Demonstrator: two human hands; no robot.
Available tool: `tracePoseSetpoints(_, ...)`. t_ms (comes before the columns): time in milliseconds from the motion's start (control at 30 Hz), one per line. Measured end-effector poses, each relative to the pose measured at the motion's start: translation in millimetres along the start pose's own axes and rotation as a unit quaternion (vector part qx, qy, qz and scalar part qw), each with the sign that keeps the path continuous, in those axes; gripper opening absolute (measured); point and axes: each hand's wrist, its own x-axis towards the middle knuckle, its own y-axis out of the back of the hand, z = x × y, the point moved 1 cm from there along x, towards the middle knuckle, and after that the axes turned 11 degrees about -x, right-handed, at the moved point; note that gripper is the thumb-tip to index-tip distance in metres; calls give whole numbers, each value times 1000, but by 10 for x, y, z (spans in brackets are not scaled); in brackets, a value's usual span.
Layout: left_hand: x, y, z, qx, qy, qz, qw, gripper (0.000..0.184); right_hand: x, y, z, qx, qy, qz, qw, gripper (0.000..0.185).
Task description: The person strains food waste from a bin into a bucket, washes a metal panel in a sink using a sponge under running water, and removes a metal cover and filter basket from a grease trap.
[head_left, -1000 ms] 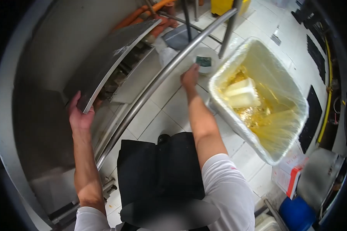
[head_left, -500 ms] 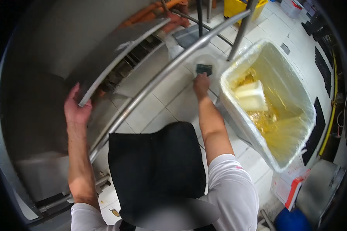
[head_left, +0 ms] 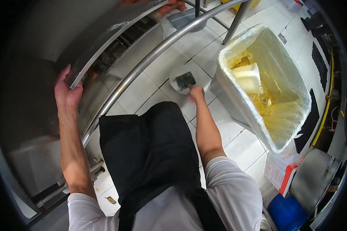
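I saw the left hand (head_left: pixel 68 91) raised, palm upturned, its grip hooked on the corner of one metal panel (head_left: pixel 104 42). The right hand (head_left: pixel 196 94) reached forward, its grip pinching the rim of one white round dish (head_left: pixel 198 73). One dark green pad (head_left: pixel 185 81) lay on it, just beyond that grip; one lined bin (head_left: pixel 228 94) stood to the right.

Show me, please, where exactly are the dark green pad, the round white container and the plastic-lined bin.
Dark green pad (head_left: pixel 185 80), head view: middle of its upper face.
Round white container (head_left: pixel 200 75), head view: bare surface beside the pad.
Plastic-lined bin (head_left: pixel 226 96), head view: outer side wall.
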Motion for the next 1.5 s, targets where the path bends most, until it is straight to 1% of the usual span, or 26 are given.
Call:
tracePoseSetpoints(67, -77, -23, -17, 12, -10, 22, 1000, 15, 190, -105, 92, 131, -43, -45, 989, 31)
tracePoseSetpoints(100, -109, -32, -32, 10, 2, 17, 1000, 14, 301, -162, 174, 198, -63, -65, 976, 30)
tracePoseSetpoints(167, -152, -36, -11, 5, 14, 2, 1000, 14, 564, -250, 365, 209, -53, -64, 974, 28)
tracePoseSetpoints(200, -155, -22, 13, 6, 6, 12, 1000, 16, 613, -276, 355, 213, -43, -68, 974, 28)
tracePoseSetpoints(267, -93, 27, -12, 4, -7, 29, 1000, 18, 391, -216, 332, 225, -36, -31, 973, 26)
tracePoseSetpoints(300, -77, 52, -24, -6, -22, 56, 998, 21, 314, -181, 390, 232, -49, -29, 971, 25)
tracePoseSetpoints(333, -127, 8, -37, 10, -21, 59, 998, 22, 253, -157, 438, 240, -65, -27, 968, 24)
tracePoseSetpoints(400, -279, -96, -88, 45, -14, 68, 997, 23, 121, -128, 526, 234, -51, -34, 970, 22)
tracePoseSetpoints(433, -300, -103, -97, 58, -18, 89, 994, 24, 28, -109, 535, 233, -48, -36, 971, 21)
tracePoseSetpoints(533, -376, -75, -98, 37, 16, 51, 998, 24, -289, -108, 668, 243, -24, -8, 970, 21)
tracePoseSetpoints(633, -580, -115, -100, 56, 6, 57, 997, 23, -675, -126, 837, 287, -41, 0, 957, 21)
tracePoseSetpoints(767, -859, -93, 21, 39, 55, 72, 995, 21, -1572, 0, 838, 279, -55, 21, 959, 20)
tracePoseSetpoints(833, -1113, -206, 104, 60, 50, 112, 991, 21, -2068, 111, 845, 271, -72, 28, 959, 21)
tracePoseSetpoints(867, -1241, -267, 136, 69, 49, 130, 988, 21, -2324, 171, 866, 284, -65, 23, 956, 21)
tracePoseSetpoints(900, -1273, -48, 204, 61, 58, 153, 985, 19, -2578, 232, 885, 268, -61, 15, 961, 21)
tracePoseSetpoints(1000, -1625, -12, 297, 80, 70, 136, 985, 17, -3370, 435, 902, 254, -47, 12, 966, 22)
tracePoseSetpoints(1033, -1730, 135, 329, 55, 89, 153, 983, 19, -3623, 519, 925, 254, -61, 4, 965, 24)
tracePoseSetpoints(1133, -2226, -202, 384, 46, 160, 95, 981, 21, -4480, 893, 787, 239, -56, -11, 969, 28)
tracePoseSetpoints(1167, -2366, -430, 405, 21, 233, 106, 967, 25, -4733, 1017, 782, 232, -62, -5, 971, 29)
tracePoseSetpoints(1267, -2819, -511, 501, 45, 225, 57, 972, 26, -5508, 1436, 703, 204, -74, 2, 976, 31)
tracePoseSetpoints(1333, -3146, -556, 560, 45, 258, 80, 962, 28, -6041, 1776, 520, 176, -76, 10, 981, 30)
tracePoseSetpoints(1367, -3321, -748, 615, 23, 258, 85, 962, 32, -6315, 1960, 433, 159, -78, 19, 984, 29)
tracePoseSetpoints(1400, -3487, -978, 718, 13, 277, 69, 958, 36, -6610, 2166, 276, 140, -72, 13, 987, 28)
tracePoseSetpoints(1500, -3974, -1142, 823, -6, 329, 74, 941, 42, -7282, 2791, 134, 72, -58, 22, 995, 29)
